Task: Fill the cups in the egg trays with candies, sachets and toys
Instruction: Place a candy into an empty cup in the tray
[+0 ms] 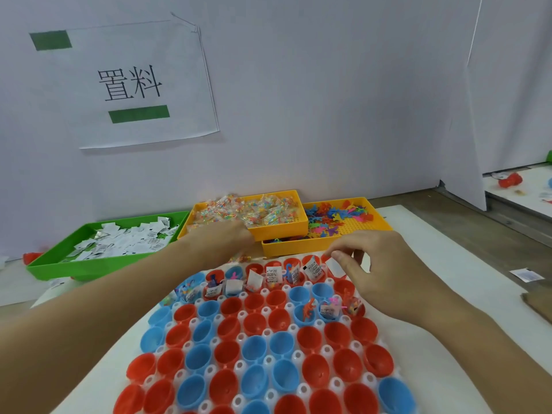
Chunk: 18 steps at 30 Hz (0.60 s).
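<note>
A clear egg tray (270, 361) in front of me holds red and blue cups (254, 349). Most far-row cups and three at the right of a nearer row carry sachets, candies and toys. My right hand (385, 276) pinches a white sachet (337, 266) over the far right cup of the far row. My left hand (230, 239) is blurred at the front edge of the yellow candy tray (280, 228). Its fingers are hidden, so what it holds is unclear. Wrapped candies (240, 259) lie just beneath it.
A green tray (53, 264) of white sachets (125, 240) stands at the far left. A yellow tray (298, 248) of coloured plastic toys (337, 216) stands at the far right. A white wall with a paper sign (131, 85) rises behind. A loose sachet (527, 274) lies at the right.
</note>
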Each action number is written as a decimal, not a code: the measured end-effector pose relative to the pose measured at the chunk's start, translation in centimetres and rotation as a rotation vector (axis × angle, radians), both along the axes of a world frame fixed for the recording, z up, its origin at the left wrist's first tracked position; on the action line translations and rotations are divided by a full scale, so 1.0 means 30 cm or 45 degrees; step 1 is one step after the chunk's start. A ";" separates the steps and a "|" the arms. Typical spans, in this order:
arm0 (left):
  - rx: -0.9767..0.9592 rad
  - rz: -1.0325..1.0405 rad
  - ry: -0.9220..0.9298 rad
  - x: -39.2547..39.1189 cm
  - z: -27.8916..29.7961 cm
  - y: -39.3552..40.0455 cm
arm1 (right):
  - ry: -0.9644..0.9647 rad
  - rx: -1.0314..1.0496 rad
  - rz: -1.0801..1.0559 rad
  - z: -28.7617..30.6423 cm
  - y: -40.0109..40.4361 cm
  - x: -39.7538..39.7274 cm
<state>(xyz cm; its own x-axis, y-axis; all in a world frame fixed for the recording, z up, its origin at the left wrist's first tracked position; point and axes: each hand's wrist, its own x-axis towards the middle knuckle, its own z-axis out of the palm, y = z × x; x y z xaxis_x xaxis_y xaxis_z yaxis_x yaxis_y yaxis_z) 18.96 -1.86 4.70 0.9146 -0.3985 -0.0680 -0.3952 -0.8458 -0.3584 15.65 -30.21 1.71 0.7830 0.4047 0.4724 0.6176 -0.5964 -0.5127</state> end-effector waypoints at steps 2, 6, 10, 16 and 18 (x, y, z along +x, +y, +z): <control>-0.149 -0.012 -0.095 -0.013 0.020 0.002 | -0.001 0.014 0.003 0.001 0.001 -0.002; -0.939 0.150 -0.339 -0.096 0.075 -0.042 | -0.005 0.072 0.031 0.006 0.018 -0.015; -1.635 0.247 -0.216 -0.230 0.076 -0.120 | -0.020 0.161 0.070 0.018 0.052 -0.045; -2.211 0.240 0.184 -0.337 0.052 -0.192 | 0.108 0.416 0.202 0.038 0.095 -0.097; -2.182 0.223 0.226 -0.339 0.040 -0.209 | 0.143 0.473 0.241 0.044 0.105 -0.109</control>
